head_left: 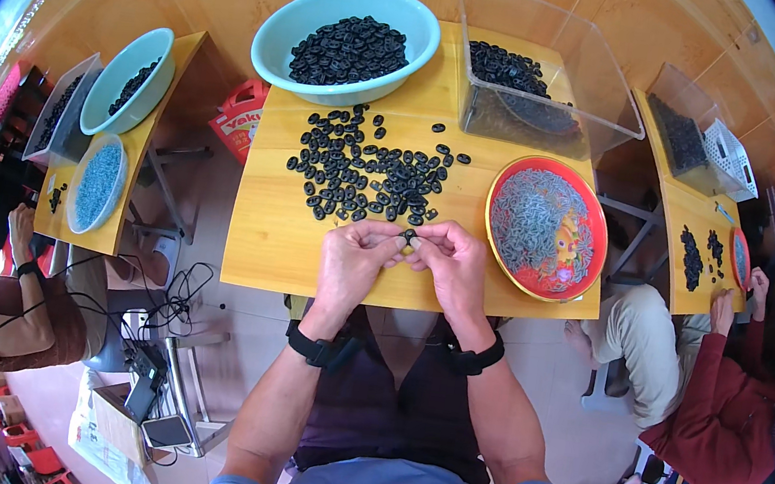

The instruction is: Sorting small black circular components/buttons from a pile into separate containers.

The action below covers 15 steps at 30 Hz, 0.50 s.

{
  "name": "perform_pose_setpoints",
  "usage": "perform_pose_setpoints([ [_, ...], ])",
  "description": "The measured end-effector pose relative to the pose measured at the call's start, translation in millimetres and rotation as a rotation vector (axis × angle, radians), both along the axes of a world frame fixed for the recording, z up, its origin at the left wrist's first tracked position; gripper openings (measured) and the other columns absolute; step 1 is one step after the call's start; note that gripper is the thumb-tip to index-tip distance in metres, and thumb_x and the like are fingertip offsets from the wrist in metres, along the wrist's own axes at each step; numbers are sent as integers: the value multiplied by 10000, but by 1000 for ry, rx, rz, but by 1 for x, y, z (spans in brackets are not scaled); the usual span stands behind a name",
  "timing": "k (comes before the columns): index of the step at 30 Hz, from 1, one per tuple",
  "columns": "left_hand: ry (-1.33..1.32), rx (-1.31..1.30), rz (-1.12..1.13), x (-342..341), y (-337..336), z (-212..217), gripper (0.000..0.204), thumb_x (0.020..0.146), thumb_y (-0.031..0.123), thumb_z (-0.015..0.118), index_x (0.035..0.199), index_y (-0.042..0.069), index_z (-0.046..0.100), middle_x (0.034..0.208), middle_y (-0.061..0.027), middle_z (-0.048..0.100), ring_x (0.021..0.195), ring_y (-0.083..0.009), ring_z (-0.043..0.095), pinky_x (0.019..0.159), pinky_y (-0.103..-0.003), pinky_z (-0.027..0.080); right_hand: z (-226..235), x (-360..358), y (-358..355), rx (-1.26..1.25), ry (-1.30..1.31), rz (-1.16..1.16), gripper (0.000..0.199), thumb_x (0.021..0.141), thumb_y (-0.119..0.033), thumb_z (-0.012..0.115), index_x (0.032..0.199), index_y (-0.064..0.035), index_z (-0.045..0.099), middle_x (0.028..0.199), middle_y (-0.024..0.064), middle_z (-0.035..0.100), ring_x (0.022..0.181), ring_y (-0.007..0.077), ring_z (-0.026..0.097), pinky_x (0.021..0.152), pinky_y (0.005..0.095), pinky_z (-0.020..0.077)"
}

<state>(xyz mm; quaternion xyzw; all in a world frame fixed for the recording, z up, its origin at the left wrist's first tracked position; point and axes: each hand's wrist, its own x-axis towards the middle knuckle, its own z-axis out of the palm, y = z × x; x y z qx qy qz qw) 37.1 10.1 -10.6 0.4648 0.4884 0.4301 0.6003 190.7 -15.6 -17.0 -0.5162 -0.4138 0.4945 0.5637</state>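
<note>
Close to the near edge of the table, a small black oval piece is pinched between the fingertips of my left hand and my right hand. Both hands are closed on it, and my fingers cover part of it. Just beyond my fingertips lies a loose spread of similar black oval pieces with holes. To the right of my right hand stands a red and yellow round tray, holding a heap of small grey-blue pieces too fine to make out singly.
A light-blue basin of black pieces stands at the back left of the yellow table. Beside it, a clear plastic bin holds more. Co-workers sit at side tables left and right. Cables hang at the lower left.
</note>
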Motion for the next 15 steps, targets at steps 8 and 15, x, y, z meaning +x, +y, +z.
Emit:
perform_pose_setpoints([
  [8, 193, 201, -108, -4, -6, -6, 209, 866, 14, 757, 1065, -24, 704, 791, -10, 688, 697, -57, 612, 652, -212, 511, 3, 4, -3, -17, -58, 29, 88, 932, -35, 644, 980, 32, 673, 791, 62, 695, 657, 92, 652, 573, 235, 531],
  [15, 302, 289, -159, -1, -11, -3, 264, 823, 27, 792, 1069, 5, 700, 788, 6, 667, 680, -49, 580, 640, -230, 510, 7, 18, -2, -136, 48, 149, 181, 898, -11, 660, 1055, 5, 572, 823, 34, 629, 588, 63, 577, 469, 201, 426],
])
